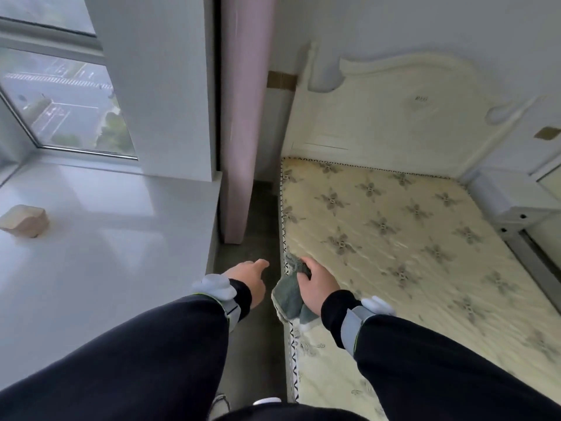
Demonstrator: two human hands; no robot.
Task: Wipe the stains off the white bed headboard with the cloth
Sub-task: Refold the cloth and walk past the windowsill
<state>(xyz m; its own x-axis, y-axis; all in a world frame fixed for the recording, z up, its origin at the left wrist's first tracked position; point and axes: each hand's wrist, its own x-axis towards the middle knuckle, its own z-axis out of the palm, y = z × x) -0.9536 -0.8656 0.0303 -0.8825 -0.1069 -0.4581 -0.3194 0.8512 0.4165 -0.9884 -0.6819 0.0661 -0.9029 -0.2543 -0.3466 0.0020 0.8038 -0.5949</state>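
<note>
The white carved headboard (pixel 391 117) stands at the far end of the bed, with a small dark mark near its upper middle. My right hand (pixel 318 284) grips a grey-green cloth (pixel 290 294) at the left edge of the mattress (pixel 409 238), well short of the headboard. Part of the cloth hangs below my palm over the mattress edge. My left hand (pixel 249 279) hovers over the narrow floor gap beside the bed with its fingers loosely extended, holding nothing.
A glossy white window ledge (pixel 106 253) lies to the left with a small beige block (pixel 24 221) on it. A pink curtain (pixel 243 117) hangs beside the bed's head. A white bedside unit (pixel 510 199) stands on the right. The floor strip (pixel 252 226) between ledge and bed is narrow.
</note>
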